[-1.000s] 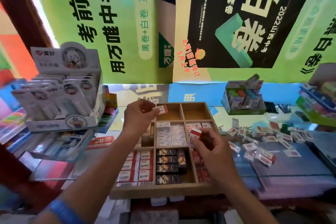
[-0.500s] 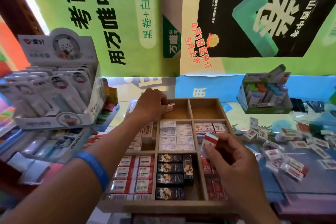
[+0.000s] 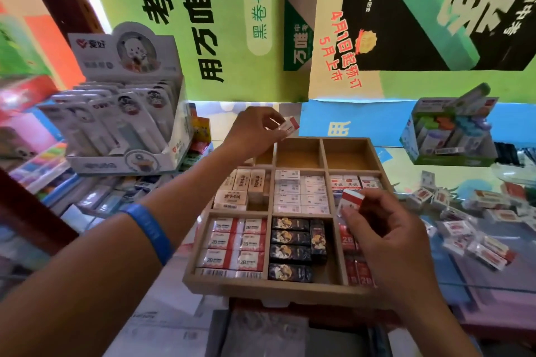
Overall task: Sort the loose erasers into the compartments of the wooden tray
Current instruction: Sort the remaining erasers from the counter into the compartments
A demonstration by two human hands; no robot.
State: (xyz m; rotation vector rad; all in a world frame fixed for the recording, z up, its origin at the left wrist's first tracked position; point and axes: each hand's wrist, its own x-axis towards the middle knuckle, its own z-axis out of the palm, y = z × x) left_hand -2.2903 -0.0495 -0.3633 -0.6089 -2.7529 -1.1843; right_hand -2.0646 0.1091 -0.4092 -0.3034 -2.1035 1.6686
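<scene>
A wooden tray (image 3: pixel 278 290) with nine compartments lies in front of me. Its front and middle rows hold rows of erasers; the two back compartments that I can see hold nothing. My left hand (image 3: pixel 252 133) pinches a small white and red eraser (image 3: pixel 291 126) above the tray's back left corner. My right hand (image 3: pixel 388 235) holds another white and red eraser (image 3: pixel 351 200) over the right column. Several loose erasers (image 3: pixel 478 226) in clear wrappers lie scattered to the right of the tray.
A white display box of carded pens (image 3: pixel 124 113) stands at the left. A green box of stationery (image 3: pixel 446 136) sits at the back right. Posters cover the wall behind. The tray rests on a glass counter (image 3: pixel 487 275).
My left hand has lifted its eraser from the back compartment edge to a little above the tray's back left corner. My right hand stays over the right column. The camera has come closer.
</scene>
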